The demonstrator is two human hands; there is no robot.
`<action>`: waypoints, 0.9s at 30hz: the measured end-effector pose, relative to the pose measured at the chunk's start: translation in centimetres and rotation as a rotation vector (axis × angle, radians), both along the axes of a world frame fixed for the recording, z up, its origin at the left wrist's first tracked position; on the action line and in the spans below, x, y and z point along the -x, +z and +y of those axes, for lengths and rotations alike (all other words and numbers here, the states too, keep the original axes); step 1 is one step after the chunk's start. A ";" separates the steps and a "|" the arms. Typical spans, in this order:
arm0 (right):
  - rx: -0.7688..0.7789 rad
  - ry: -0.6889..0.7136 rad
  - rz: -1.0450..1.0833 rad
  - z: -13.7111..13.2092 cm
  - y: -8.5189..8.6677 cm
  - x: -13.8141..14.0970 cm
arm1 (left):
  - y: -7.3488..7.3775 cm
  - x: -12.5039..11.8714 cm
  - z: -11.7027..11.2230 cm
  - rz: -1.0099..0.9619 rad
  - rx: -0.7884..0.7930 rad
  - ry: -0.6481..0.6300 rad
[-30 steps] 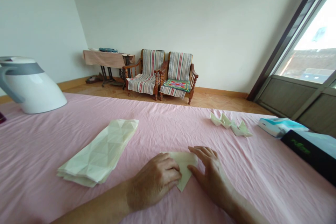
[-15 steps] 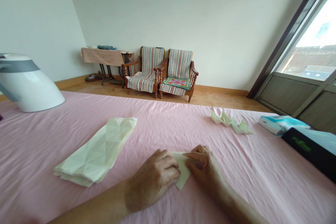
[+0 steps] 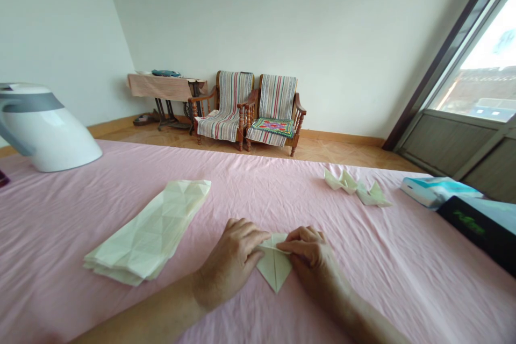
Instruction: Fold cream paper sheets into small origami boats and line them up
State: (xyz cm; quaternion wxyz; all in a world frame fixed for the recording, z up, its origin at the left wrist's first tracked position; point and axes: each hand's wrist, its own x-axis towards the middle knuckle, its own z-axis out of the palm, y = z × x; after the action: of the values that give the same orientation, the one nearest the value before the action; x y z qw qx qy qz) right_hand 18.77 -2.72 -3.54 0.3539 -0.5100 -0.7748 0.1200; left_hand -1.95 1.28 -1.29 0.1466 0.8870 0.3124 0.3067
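Note:
A small pale-green folded paper (image 3: 274, 270) lies on the pink cloth, its point toward me and a crease down its middle. My left hand (image 3: 234, 260) pinches its left upper edge between thumb and fingers. On the opposite side my right hand (image 3: 316, 258) grips the right upper edge, thumb and forefinger closed on a fold. Left of my hands rests a stack of creased pale-green paper sheets (image 3: 149, 231). Two folded paper pieces (image 3: 341, 180) with raised points, one of them a paper shape (image 3: 374, 194) further right, sit beyond my right hand.
A white and grey jug (image 3: 60, 131) stands at the left on the pink cloth (image 3: 258, 193). At the right edge are a blue and white packet (image 3: 441, 191) and a black box (image 3: 475, 231). Two wooden armchairs (image 3: 274, 110) stand by the far wall.
My left hand has shifted up and slightly left off the paper's middle to its upper edge, uncovering the centre crease. My right hand stays on the right side.

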 end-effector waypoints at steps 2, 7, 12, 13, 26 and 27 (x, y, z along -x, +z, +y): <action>-0.033 0.007 -0.032 0.0 -0.2 -0.1 | -0.1 0.0 0.1 -0.004 0.008 -0.034; -0.059 0.021 -0.046 -0.1 -0.2 -0.2 | 0.0 0.0 0.1 0.012 -0.019 -0.075; -0.045 -0.005 -0.107 -1.0 0.8 0.3 | 0.5 0.2 0.2 0.083 -0.043 -0.112; -0.043 -0.014 -0.134 -1.2 1.0 0.4 | 0.5 0.3 0.3 0.110 -0.053 -0.122; -0.055 -0.043 -0.365 -2.3 0.7 -0.8 | 1.5 2.1 1.1 0.251 -0.130 -0.310; -0.041 -0.041 -0.376 -2.3 0.8 -0.8 | 1.6 2.1 1.1 0.236 -0.117 -0.311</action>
State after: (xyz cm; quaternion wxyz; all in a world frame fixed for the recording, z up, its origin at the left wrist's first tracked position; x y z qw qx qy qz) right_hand 19.55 -5.07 -2.75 0.2158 -0.5319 -0.8188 -0.0004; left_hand -4.09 2.43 0.31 0.1026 0.9614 0.1681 0.1920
